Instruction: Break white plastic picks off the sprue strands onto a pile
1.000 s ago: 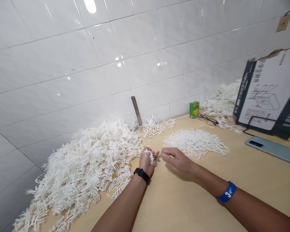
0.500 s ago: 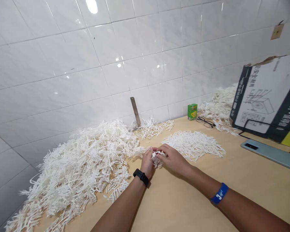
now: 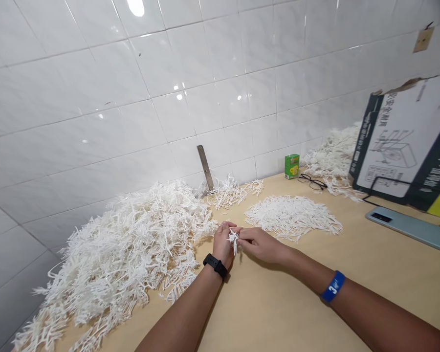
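Note:
My left hand [image 3: 222, 246], with a black band on its wrist, is closed on a small bunch of thin white branching plastic pieces [image 3: 233, 238]. The fingertips of my right hand [image 3: 263, 245] pinch at the right side of that bunch; exactly which piece lies between them is too small to make out. To the left rises a big tangled heap of white branching pieces [image 3: 132, 249]. Just beyond my right hand, a flat pile of short, separate white sticks [image 3: 293, 215] is spread on the wooden table [image 3: 278, 308].
A metal strip [image 3: 205, 168] leans on the tiled wall by a small white cluster [image 3: 227, 192]. Along the back are a green box [image 3: 292, 166], eyeglasses [image 3: 313, 182] and another white heap [image 3: 332, 156]. A large carton [image 3: 399, 146] and a phone [image 3: 414, 230] lie right.
My right hand has lowered and flattened, its fingers drawing closer together at the bunch. More of the bunch shows between the hands. The view has shifted slightly.

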Demonstrator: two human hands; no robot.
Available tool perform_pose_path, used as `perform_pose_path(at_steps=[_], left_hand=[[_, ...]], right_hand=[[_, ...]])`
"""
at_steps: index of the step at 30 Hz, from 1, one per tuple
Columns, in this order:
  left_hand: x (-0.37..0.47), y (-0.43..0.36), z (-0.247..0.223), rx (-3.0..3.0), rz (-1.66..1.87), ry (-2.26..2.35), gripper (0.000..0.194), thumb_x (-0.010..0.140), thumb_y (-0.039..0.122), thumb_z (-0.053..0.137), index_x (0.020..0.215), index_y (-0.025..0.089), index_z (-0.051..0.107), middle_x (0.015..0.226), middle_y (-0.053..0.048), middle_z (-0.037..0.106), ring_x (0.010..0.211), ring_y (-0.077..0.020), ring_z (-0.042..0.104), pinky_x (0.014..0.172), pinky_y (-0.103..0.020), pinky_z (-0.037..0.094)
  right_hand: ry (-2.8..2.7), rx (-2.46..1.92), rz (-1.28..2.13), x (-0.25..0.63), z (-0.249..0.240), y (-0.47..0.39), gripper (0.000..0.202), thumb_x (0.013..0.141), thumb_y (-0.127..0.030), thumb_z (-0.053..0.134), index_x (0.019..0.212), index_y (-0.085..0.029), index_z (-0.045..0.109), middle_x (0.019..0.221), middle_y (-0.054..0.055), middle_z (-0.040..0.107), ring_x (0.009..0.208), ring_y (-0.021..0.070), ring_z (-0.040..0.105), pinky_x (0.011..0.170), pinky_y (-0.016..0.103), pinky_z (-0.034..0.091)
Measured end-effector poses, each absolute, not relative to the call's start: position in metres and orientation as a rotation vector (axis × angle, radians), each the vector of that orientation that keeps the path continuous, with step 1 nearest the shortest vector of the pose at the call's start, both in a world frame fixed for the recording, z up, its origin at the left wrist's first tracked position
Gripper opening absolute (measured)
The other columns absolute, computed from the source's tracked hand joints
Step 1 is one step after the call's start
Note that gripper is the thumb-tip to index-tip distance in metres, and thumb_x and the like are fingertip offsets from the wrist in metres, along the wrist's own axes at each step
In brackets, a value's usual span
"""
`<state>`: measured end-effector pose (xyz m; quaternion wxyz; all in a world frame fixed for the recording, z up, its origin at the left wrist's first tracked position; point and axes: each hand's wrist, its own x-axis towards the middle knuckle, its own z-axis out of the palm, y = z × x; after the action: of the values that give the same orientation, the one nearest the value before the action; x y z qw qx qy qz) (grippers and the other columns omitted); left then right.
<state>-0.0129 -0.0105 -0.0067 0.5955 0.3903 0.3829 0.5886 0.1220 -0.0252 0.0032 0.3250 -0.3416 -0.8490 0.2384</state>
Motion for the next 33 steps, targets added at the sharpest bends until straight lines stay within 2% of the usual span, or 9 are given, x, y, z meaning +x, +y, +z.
perform_pose_path(at_steps=[10,14,17,21,23,25,27,29,33], left_hand=[[-0.013,-0.015,0.003,0.801,1.321,0.919,0.024,0.089,0.032,0.048,0.078,0.011,0.046,0.057,-0.001,0.049,0.045,-0.0068,0.042,0.047,-0.019,0.030],[-0.017,-0.009,0.004,0.677,1.362,0.874,0.020,0.094,0.026,0.039,0.079,0.013,0.037,0.052,0.004,0.040,0.043,-0.0043,0.040,0.058,-0.020,0.042],[-0.018,-0.006,0.001,0.665,1.382,0.853,0.025,0.096,0.034,0.038,0.081,0.014,0.037,0.050,0.005,0.039,0.043,-0.0035,0.040,0.068,-0.023,0.048],[-0.018,-0.006,-0.004,0.758,1.375,0.809,0.030,0.092,0.041,0.046,0.087,0.011,0.048,0.065,-0.002,0.053,0.053,-0.0080,0.049,0.052,-0.020,0.037],[-0.018,-0.005,-0.005,0.752,1.383,0.795,0.031,0.092,0.042,0.046,0.096,0.011,0.050,0.078,-0.005,0.059,0.063,-0.0104,0.056,0.057,-0.022,0.042],[-0.019,-0.004,-0.005,0.735,1.384,0.808,0.032,0.092,0.041,0.047,0.104,0.012,0.051,0.092,-0.008,0.063,0.074,-0.0125,0.060,0.066,-0.025,0.046],[-0.019,-0.003,-0.003,0.728,1.387,0.838,0.032,0.092,0.038,0.047,0.108,0.011,0.052,0.101,-0.011,0.064,0.081,-0.0132,0.062,0.070,-0.025,0.047],[-0.018,-0.004,-0.001,0.731,1.382,0.859,0.031,0.092,0.035,0.046,0.109,0.010,0.053,0.105,-0.013,0.064,0.084,-0.0134,0.062,0.071,-0.025,0.045],[-0.015,-0.005,0.001,0.766,1.380,0.868,0.030,0.092,0.033,0.046,0.108,0.008,0.054,0.107,-0.014,0.064,0.089,-0.0138,0.063,0.077,-0.025,0.045]], right_hand=[[-2.265,-0.713,0.706,0.129,0.010,-0.027,0.034,0.095,-0.029,0.038,0.068,-0.008,0.044,0.072,0.003,0.048,0.072,0.0068,0.040,0.070,0.021,0.032],[-2.220,-0.707,0.926,0.120,0.011,-0.046,0.028,0.090,-0.022,0.041,0.066,-0.008,0.035,0.068,0.002,0.038,0.069,0.0059,0.035,0.067,0.020,0.031],[-2.282,-0.660,1.034,0.111,0.012,-0.056,0.024,0.088,-0.021,0.043,0.067,-0.009,0.039,0.069,0.001,0.043,0.067,0.0057,0.036,0.064,0.021,0.031],[-2.087,-0.824,0.690,0.125,0.007,-0.035,0.024,0.091,-0.021,0.037,0.075,-0.010,0.051,0.081,0.003,0.055,0.075,0.0072,0.047,0.073,0.021,0.038],[-1.948,-1.035,0.506,0.142,0.004,-0.016,0.032,0.094,-0.031,0.039,0.079,-0.011,0.059,0.084,0.004,0.057,0.077,0.0086,0.049,0.072,0.023,0.038],[-1.842,-1.069,0.376,0.159,0.004,0.000,0.033,0.093,-0.034,0.042,0.093,-0.013,0.068,0.097,0.005,0.062,0.091,0.0115,0.055,0.083,0.025,0.041],[-1.768,-1.152,0.337,0.171,0.006,0.009,0.035,0.089,-0.020,0.040,0.107,-0.013,0.070,0.104,0.005,0.063,0.091,0.0113,0.056,0.086,0.025,0.042],[-1.730,-1.232,0.379,0.175,0.007,0.012,0.048,0.081,-0.006,0.035,0.116,-0.013,0.068,0.103,0.004,0.063,0.083,0.0096,0.054,0.082,0.025,0.043],[-1.716,-1.231,0.499,0.170,0.007,0.009,0.050,0.081,-0.004,0.034,0.118,-0.011,0.067,0.108,0.004,0.061,0.094,0.0104,0.056,0.090,0.025,0.044]])
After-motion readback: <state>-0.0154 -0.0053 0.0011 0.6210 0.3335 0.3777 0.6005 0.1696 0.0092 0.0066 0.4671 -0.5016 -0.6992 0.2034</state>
